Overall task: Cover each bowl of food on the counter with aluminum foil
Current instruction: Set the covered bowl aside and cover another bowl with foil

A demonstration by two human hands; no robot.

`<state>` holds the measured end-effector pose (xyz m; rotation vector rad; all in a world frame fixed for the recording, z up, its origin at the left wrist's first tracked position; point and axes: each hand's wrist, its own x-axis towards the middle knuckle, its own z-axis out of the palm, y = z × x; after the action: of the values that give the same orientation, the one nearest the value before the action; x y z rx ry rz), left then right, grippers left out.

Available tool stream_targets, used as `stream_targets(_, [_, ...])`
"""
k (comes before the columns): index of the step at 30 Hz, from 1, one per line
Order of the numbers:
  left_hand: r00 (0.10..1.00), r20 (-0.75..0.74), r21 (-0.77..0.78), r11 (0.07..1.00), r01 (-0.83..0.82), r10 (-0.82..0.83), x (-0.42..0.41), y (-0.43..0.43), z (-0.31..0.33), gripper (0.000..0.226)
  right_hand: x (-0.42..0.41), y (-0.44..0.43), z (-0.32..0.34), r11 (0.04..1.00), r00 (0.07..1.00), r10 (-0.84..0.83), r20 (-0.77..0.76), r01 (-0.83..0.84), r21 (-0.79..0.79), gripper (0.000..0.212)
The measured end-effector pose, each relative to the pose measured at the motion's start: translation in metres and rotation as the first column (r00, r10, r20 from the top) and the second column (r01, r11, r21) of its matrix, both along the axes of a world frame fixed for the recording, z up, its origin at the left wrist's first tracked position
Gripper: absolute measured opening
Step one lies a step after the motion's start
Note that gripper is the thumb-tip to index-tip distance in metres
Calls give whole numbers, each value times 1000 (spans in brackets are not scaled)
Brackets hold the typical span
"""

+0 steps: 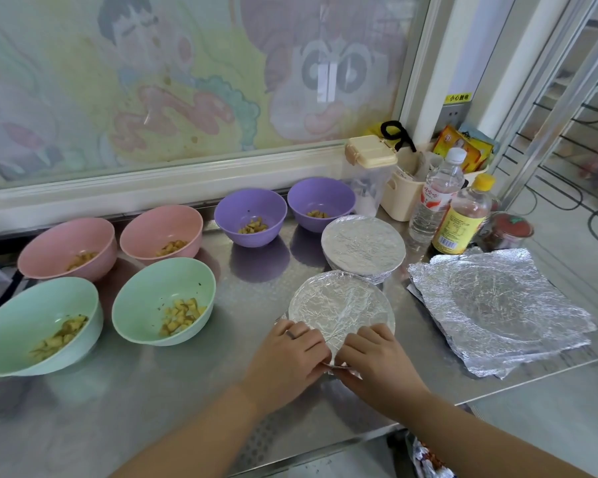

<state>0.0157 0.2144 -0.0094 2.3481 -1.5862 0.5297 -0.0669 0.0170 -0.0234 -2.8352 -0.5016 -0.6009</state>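
A foil-covered bowl [340, 307] stands near the counter's front. My left hand [287, 353] and my right hand [373, 360] both pinch the foil's near edge against the bowl's rim. Behind it sits a second foil-covered bowl [363, 244]. Several uncovered bowls hold chopped yellow food: two green bowls [38, 326] [164, 300], two pink bowls [66, 248] [161, 234] and two purple bowls [251, 215] [320, 203]. A stack of crinkled foil sheets [497, 305] lies flat at the right.
Two bottles [435, 198] [463, 219], a clear container with a cream lid [368, 174], a cream basket [403, 191] and a red-lidded jar [508, 231] crowd the back right corner. A window sill runs behind the bowls. The steel counter's edge [325, 443] is close to me.
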Motion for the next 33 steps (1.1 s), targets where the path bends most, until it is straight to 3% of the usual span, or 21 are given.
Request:
stream_targets(6, [1000, 1, 24, 1000, 14, -14, 2, 0, 3, 16, 1, 5, -3, 999, 998, -46, -30, 46, 14, 29])
stream_targets(14, [999, -12, 26, 999, 34, -34, 5, 2, 4, 15, -8, -28, 17, 993, 997, 66, -36, -69, -91, 11])
stream_targets(27, [998, -14, 13, 998, 60, -60, 6, 4, 4, 12, -5, -21, 15, 994, 996, 62, -60, -67, -90, 12])
stream_targets(33, [1000, 1, -101, 995, -4, 5, -12, 17, -6, 19, -4, -18, 12, 996, 999, 18, -43, -21, -85, 13])
